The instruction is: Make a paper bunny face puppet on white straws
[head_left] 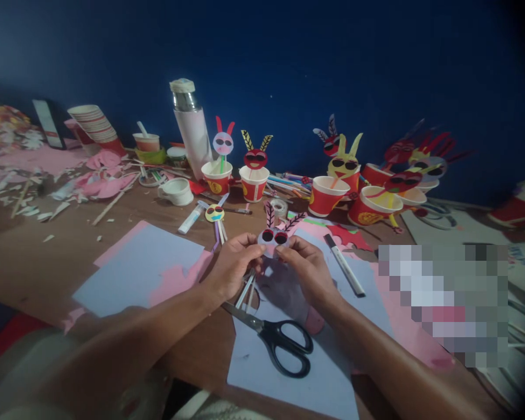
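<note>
Between both hands is a pale round paper face [270, 248] with dark glasses, a pink mouth and dark-veined paper antennae. My left hand [236, 265] pinches its left edge, and my right hand [308, 269] pinches the right edge. Thin pale straws or sticks [247, 291] show below my left fingers; whether they join the face I cannot tell. Black-handled scissors [284, 347] lie beneath the hands on lilac paper [297, 391]. Right of my right hand lies a black-and-white marker [345, 265]. A yellow paper face [214, 213] on sticks rests left of the held one.
Red paper cups [254, 185] with paper faces on sticks line the back. A pink flask [191, 134] stands behind them, near stacked cups [97, 127]. Paper scraps [105, 181] litter the left side. A roll of tape [279, 208] and a glue tube [191, 218] lie mid-table.
</note>
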Demonstrator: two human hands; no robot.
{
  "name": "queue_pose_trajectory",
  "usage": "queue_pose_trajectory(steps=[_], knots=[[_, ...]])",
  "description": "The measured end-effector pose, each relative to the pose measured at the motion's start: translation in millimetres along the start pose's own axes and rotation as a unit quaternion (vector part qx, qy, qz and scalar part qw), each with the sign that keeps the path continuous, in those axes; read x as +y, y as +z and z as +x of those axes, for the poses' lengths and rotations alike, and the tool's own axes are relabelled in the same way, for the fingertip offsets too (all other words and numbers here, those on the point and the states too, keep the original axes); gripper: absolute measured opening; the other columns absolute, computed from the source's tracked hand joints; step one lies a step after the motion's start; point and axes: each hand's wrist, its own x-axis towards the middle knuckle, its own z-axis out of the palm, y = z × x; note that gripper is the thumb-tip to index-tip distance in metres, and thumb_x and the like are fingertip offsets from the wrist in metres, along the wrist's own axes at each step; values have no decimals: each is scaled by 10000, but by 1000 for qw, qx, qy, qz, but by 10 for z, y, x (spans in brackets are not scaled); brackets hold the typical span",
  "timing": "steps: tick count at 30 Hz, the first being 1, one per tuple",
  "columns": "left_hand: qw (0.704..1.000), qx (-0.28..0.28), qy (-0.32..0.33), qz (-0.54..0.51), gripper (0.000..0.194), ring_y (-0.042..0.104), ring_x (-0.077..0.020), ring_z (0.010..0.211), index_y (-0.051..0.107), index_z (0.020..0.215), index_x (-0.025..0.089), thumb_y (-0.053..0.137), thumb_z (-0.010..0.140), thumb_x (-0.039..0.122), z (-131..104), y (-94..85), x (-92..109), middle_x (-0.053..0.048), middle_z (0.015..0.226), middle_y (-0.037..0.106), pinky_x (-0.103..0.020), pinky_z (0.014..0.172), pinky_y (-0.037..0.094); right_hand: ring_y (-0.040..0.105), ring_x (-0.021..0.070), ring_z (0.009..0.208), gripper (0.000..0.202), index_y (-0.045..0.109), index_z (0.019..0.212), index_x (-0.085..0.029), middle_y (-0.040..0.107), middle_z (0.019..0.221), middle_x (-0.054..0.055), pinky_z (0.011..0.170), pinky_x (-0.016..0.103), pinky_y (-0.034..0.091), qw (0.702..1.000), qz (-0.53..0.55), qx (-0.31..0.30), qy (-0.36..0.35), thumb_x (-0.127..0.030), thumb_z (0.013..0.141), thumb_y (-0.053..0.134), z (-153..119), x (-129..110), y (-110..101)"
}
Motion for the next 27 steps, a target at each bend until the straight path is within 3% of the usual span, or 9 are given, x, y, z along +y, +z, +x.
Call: queue_pose_trajectory(steps=[7, 13, 27], knots=[[1000, -9, -5, -22, 89, 470, -60, 433, 545, 648, 137, 616, 639, 190, -4, 1, 1, 42, 516, 520, -180, 454, 384, 433, 100, 546, 163, 550, 604, -198, 521, 580, -48, 554, 241, 341, 1000, 21, -3, 1, -264, 726, 635, -5, 0, 7], [999, -4, -11, -32, 111, 468, -58, 438, 527, 657, 149, 624, 640, 200, 7, -15, 20, 48, 512, 517, -170, 454, 370, 471, 103, 603, 100, 624, 770, -203, 564, 672, -29, 597, 240, 372, 999, 50, -13, 1, -302, 755, 620, 7, 19, -1], [1000, 10, -13, -18, 109, 446, -54, 415, 537, 651, 142, 622, 628, 206, 1, -3, 24, 45, 475, 516, -159, 428, 361, 487, 99, 551, 154, 608, 670, -173, 584, 607, -28, 558, 236, 362, 999, 29, -29, 28, -311, 679, 678, -24, 12, 45]])
